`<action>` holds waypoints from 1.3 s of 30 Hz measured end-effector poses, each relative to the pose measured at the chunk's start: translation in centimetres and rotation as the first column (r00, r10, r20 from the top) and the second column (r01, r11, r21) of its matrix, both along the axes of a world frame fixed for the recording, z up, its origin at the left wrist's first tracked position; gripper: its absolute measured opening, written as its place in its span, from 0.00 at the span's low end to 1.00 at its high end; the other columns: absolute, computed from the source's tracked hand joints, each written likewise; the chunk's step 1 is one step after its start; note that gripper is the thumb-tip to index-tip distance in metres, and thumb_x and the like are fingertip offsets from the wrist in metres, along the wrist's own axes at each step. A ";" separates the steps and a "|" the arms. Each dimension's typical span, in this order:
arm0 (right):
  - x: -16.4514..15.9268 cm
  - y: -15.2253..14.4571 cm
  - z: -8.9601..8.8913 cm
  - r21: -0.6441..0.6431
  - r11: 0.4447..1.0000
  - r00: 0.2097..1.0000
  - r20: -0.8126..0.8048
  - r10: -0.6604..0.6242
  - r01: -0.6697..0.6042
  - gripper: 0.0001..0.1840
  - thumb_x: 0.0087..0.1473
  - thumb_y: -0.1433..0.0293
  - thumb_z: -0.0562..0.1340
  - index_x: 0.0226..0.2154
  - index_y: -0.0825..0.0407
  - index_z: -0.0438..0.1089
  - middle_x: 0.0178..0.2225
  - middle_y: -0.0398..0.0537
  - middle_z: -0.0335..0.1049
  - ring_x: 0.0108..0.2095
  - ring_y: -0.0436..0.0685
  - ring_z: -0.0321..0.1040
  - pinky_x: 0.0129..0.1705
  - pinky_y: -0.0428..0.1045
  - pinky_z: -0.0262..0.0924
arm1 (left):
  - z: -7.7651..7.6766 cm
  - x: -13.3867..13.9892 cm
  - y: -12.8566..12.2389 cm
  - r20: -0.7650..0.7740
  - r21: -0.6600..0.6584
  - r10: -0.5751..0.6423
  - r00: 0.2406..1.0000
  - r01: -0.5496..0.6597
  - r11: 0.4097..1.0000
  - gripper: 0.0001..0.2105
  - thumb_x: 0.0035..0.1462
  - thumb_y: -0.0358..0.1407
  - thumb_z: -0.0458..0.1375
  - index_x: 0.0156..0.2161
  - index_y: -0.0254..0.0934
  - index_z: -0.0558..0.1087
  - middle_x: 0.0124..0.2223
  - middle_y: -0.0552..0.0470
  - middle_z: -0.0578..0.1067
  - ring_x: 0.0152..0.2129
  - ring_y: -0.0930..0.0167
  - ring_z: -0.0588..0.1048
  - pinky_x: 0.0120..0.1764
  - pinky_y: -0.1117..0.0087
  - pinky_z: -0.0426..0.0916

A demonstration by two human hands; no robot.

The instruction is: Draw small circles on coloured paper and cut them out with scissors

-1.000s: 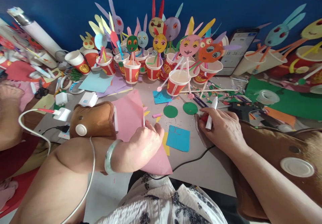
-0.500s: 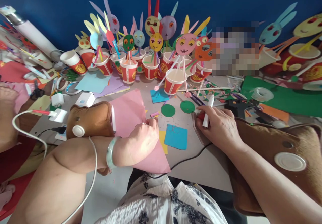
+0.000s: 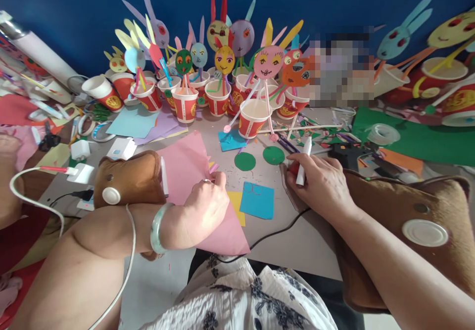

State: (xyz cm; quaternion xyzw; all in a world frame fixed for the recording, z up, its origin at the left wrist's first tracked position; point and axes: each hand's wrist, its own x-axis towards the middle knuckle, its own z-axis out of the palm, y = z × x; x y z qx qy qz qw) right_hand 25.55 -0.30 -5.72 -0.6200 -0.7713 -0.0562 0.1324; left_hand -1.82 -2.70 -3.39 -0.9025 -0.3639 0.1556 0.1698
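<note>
My left hand (image 3: 206, 204), with a bracelet on its wrist, is closed above a pink paper sheet (image 3: 185, 159). Its fingertips point down, and what they hold, if anything, is hidden. A small pink-purple scrap (image 3: 213, 168) shows just behind the knuckles. Between thumb and fingers of my right hand (image 3: 322, 179) stands a white marker (image 3: 305, 159), tip up. A blue paper square (image 3: 258, 200) with drawn outlines lies between the hands, partly over a yellow paper piece (image 3: 236, 206). Two green paper discs, a left one (image 3: 245, 161) and a right one (image 3: 273, 155), lie beyond it.
Several red-and-white paper cups (image 3: 255, 119) with paper rabbit-like figures line the back. A brown plush warmer (image 3: 128, 176) sits left, a larger brown one (image 3: 386, 231) under my right forearm. A white cable (image 3: 129, 251) crosses my left arm; a black cord (image 3: 276, 233) runs across the table.
My left hand has drawn back slightly to the left, and the pink-purple scrap has shifted left with it. My right hand keeps the marker. The whole view has shifted a little.
</note>
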 end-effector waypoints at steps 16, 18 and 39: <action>-0.1 0.0 0.2 -0.010 1.000 1.000 -0.004 -0.009 0.009 0.15 0.55 0.68 0.57 0.46 0.51 0.69 0.34 0.51 0.77 0.34 0.63 0.72 0.42 0.54 0.54 | 1.5 1.3 0.0 0.215 -0.092 -0.327 0.920 0.353 0.931 0.10 0.52 0.18 0.48 0.33 0.33 0.65 0.32 0.49 0.65 0.27 0.68 0.69 0.25 0.70 0.60; -0.1 0.0 0.2 -0.012 1.000 1.000 -0.003 -0.012 0.012 0.15 0.55 0.68 0.57 0.46 0.51 0.69 0.34 0.51 0.77 0.35 0.63 0.72 0.42 0.54 0.54 | 1.5 1.4 0.1 0.215 -0.124 -0.299 0.930 0.330 0.936 0.10 0.54 0.19 0.47 0.34 0.34 0.65 0.32 0.48 0.65 0.31 0.66 0.70 0.29 0.67 0.64; 0.3 0.0 -0.3 0.052 0.998 0.997 -0.065 0.033 -0.030 0.14 0.55 0.69 0.58 0.45 0.51 0.68 0.33 0.51 0.77 0.34 0.64 0.73 0.40 0.55 0.56 | 0.1 1.0 0.3 0.231 0.034 -0.231 0.945 0.230 0.973 0.11 0.46 0.17 0.49 0.30 0.35 0.62 0.25 0.50 0.65 0.21 0.68 0.69 0.22 0.69 0.57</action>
